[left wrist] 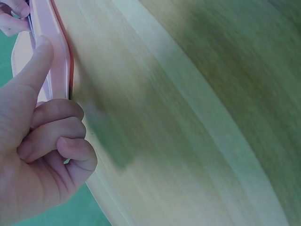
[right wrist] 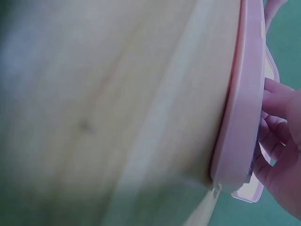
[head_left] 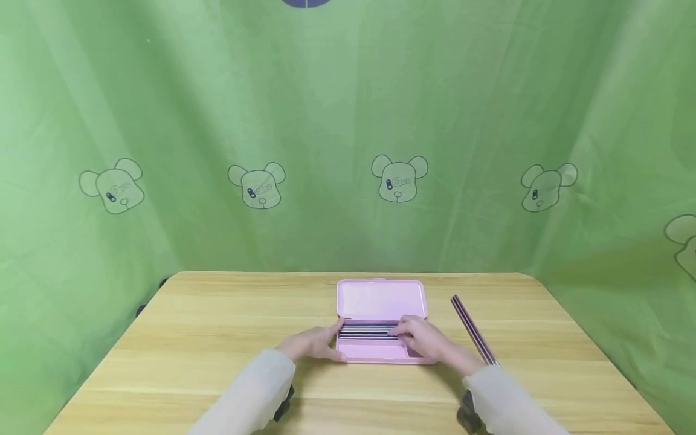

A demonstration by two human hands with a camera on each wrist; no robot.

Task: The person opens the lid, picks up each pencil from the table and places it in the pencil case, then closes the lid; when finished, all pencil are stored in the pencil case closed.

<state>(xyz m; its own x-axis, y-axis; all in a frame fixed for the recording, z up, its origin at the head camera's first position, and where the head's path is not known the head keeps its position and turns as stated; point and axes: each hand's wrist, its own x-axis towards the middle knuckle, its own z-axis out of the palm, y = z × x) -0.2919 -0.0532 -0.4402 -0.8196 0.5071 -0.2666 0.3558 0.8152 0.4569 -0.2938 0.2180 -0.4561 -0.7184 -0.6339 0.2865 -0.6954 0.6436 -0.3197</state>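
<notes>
A pink pencil case (head_left: 375, 351) lies on the table with its lid (head_left: 380, 299) raised at the back. Several thin dark and pale pencils (head_left: 363, 331) lie side by side inside. My left hand (head_left: 312, 342) holds the case's left end, thumb by the front corner and index finger towards the back; in the left wrist view its other fingers curl in beside the case. Over the case's right part, my right hand (head_left: 423, 338) has its curled fingertips on the pencils. The palm and fingers hide the pencils' right ends in the head view.
More dark pencils (head_left: 472, 326) lie slanted on the wooden table (head_left: 244, 308), right of the case and close to my right forearm. A green cloth (head_left: 326, 235) with bear-head outlines hangs behind the table and along its sides.
</notes>
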